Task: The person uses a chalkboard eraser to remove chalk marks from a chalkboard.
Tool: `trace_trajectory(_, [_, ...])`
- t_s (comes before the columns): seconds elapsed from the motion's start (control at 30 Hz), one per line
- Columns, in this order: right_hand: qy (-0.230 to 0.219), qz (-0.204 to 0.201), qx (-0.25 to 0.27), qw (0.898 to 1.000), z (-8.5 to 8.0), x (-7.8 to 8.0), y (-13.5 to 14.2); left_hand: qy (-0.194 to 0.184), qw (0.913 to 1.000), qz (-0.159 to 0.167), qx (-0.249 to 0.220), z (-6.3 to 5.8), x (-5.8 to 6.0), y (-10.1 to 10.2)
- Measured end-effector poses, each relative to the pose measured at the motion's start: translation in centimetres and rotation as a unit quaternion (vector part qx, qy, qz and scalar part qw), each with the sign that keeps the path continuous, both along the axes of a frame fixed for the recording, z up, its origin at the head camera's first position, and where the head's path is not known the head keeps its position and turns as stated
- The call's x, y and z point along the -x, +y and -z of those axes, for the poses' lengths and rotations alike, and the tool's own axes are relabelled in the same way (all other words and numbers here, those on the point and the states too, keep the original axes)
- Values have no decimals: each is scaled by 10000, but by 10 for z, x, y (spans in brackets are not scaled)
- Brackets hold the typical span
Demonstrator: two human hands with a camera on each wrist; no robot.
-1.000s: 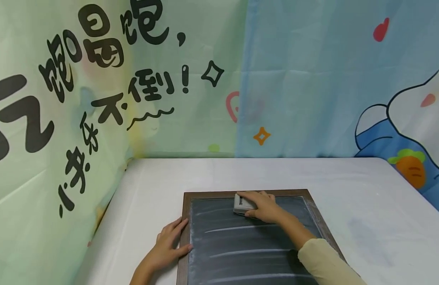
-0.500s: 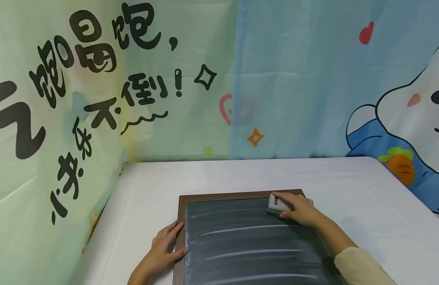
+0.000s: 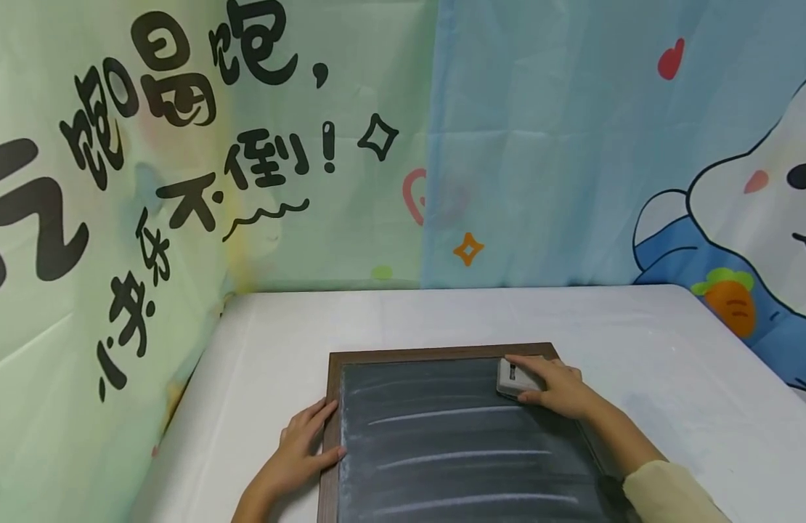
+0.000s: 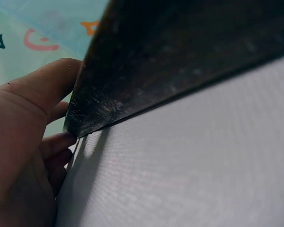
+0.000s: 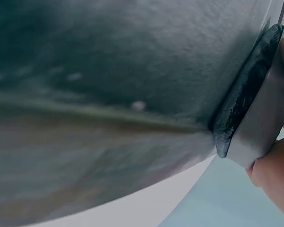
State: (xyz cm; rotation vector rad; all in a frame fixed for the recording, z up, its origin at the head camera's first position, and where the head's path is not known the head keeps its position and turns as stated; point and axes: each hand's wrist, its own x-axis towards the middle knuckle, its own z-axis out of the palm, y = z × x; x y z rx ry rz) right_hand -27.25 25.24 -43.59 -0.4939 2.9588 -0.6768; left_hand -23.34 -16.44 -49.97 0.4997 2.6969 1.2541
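A chalkboard (image 3: 429,436) in a brown wooden frame lies on the white table, with several pale horizontal chalk streaks across its dark surface. At its upper right corner my right hand (image 3: 560,388) grips a grey chalkboard eraser (image 3: 517,378) between thumb and fingers. The right wrist view shows the eraser's dark felt (image 5: 244,94) against the board. On the left side of the frame rests my left hand (image 3: 298,450), its thumb and fingers spread along the wood. In the left wrist view its fingertips touch the board's dark edge (image 4: 132,71).
The white table (image 3: 279,327) extends around the board. Behind it and to the left stand printed fabric backdrops (image 3: 351,240) with large characters. A cartoon rabbit (image 3: 736,240) is printed on the right part.
My right hand has moved the eraser rightward along the board's top edge, from near the middle to the upper right corner. The left hand stays on the frame.
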Motion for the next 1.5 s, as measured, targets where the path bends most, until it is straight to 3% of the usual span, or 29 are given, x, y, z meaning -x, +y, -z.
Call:
trace_trajectory(0.27, [4,-365,14,9993,0,-7,4,-30,10000,-16,-59,0,2,-2])
trace_trajectory(0.5, [-549,-568,471,9958,-1,-4,3,-51,9999,-5,-94,1,1,-3])
trace_trajectory(0.8, [-491,-980,667,9917,2,-2,-7,-70,10000,-9,-35,2,1,-2])
trace_trajectory(1.0, [-309,-996,427,9936,1,1,-31,-87,9999,-47,-72,0,2,-1])
trace_trajectory(1.5, [-493,-1288,404,9896,1,3,-104,-30,10000,-86,-33,-2,1,-1])
